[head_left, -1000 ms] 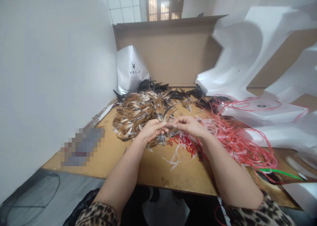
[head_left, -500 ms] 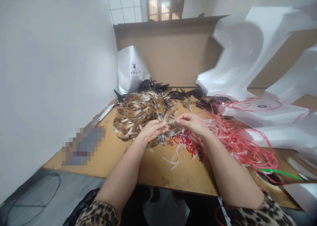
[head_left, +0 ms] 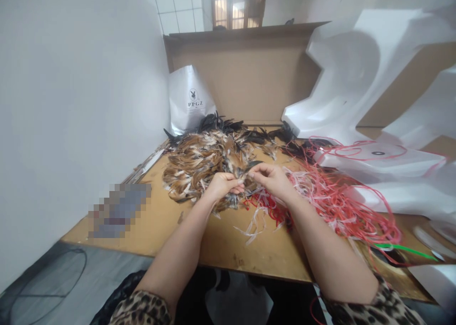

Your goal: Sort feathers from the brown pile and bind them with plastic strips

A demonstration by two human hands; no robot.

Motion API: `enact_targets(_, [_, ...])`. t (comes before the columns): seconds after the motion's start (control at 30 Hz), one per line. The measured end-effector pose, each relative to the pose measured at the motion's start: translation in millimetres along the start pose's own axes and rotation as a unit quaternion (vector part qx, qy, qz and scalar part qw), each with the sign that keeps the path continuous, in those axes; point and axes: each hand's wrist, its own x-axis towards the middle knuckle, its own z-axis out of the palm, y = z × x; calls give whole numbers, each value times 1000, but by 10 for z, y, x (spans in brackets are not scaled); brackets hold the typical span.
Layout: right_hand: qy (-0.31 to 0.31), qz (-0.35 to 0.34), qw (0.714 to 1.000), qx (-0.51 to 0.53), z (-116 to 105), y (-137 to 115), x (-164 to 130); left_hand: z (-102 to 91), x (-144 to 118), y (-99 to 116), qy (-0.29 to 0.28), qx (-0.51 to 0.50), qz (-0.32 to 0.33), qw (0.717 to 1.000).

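Two hands pinch feathers over a cluttered wooden table.
At frame centre, below the brown feather pile, the left hand grips a small feather bunch; the right hand pinches one dark feather beside red strings.

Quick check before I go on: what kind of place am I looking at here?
Probably a small home workshop for feather handwork. A wooden worktable carries a heap of brown and black feathers and loose red plastic strings, with cardboard sheets and foam packing stacked behind.
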Motion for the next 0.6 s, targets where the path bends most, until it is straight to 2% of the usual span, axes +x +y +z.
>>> enact_targets(0.1, [6,-59,994,-95,19,-51,-18,22,-25,22,-22,35,-4,999])
enact_targets(0.17, [-7,-108,979,-171,31,-104,-40,34,-37,26,-39,55,-5,998])
enact_targets(0.3, [-69,-178,924,-330,64,-222,-94,43,-47,2,-77,96,6,992])
enact_targets(0.37, [-87,-191,906,-367,68,-255,-107,49,-55,-22,-98,127,7,987])
enact_targets(0.43, [-97,-185,914,-348,46,-246,-99,67,-72,-44,-119,153,5,981])
enact_targets(0.5, [-103,-149,943,-279,-5,-181,-72,97,-99,-50,-145,165,12,976])
enact_targets(0.6, [-112,-25,986,-122,-110,-3,-16,149,-141,-18,-170,153,36,973])
